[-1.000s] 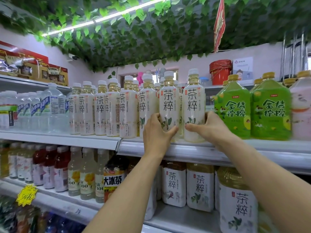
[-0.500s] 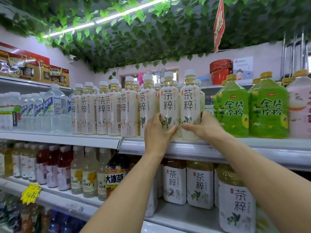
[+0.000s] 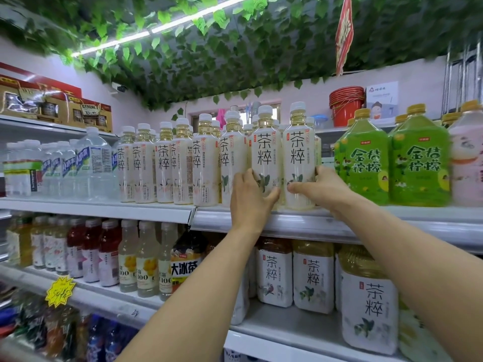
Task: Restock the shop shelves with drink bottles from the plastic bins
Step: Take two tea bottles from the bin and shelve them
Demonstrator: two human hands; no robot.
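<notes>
left hand (image 3: 249, 197) grasps a tea bottle (image 3: 266, 152); right hand (image 3: 322, 188) grasps the next bottle (image 3: 298, 152) at its three o'clock.

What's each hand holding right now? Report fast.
Left hand: grips a tall white-labelled plastic tea bottle.
Right hand: grips the matching bottle next to it.

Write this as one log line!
left hand: grips left tea bottle | right hand: grips right tea bottle | both upright on shelf

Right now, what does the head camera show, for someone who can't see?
The left hand grips the left tea bottle, the right hand the right tea bottle, both upright on the shelf. Green bottles stand to their right.
</notes>
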